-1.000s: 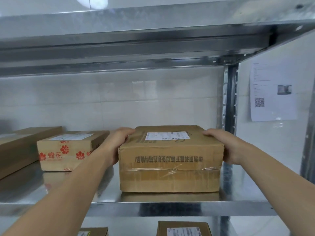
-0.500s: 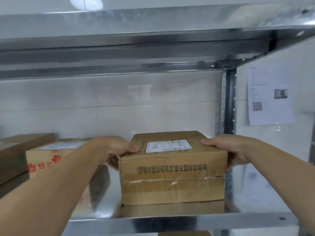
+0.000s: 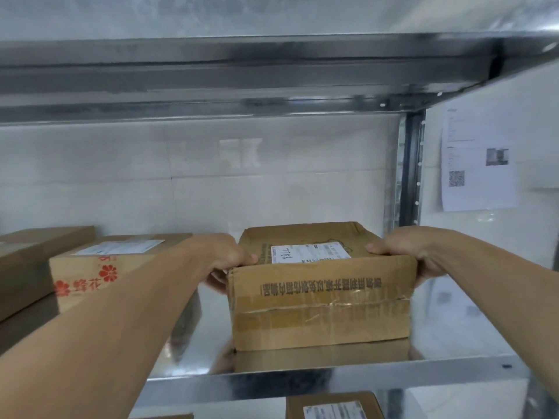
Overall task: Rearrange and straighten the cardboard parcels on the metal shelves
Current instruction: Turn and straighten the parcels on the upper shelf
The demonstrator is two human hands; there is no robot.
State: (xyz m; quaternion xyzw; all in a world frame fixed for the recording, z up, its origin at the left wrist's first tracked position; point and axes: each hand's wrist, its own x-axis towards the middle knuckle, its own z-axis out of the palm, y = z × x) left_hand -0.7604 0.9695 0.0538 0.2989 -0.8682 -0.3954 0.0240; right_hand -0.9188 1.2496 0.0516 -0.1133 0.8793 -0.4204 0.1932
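Two bare hands gripped a taped cardboard parcel (image 3: 320,303) from either side as it sat on a metal shelf (image 3: 332,379), close to the front edge and toward the right-hand end. The left hand (image 3: 227,261) clasped the near left corner, thumb hooked over the top and fingers curled down the side; the right hand (image 3: 405,252) held the near right corner the same way. A white shipping label (image 3: 308,252) with handwritten figures lay on the parcel's top, and a line of printed characters ran upside down across its front face. To the left, apart from it, stood a box printed with red flowers (image 3: 90,276), partly hidden by the left forearm, with a plain brown box (image 3: 27,267) just beyond. Another labelled parcel (image 3: 332,406) showed on the tier below. A printed sheet (image 3: 478,158) hung on the tiled wall past the shelf's upright post (image 3: 411,170).
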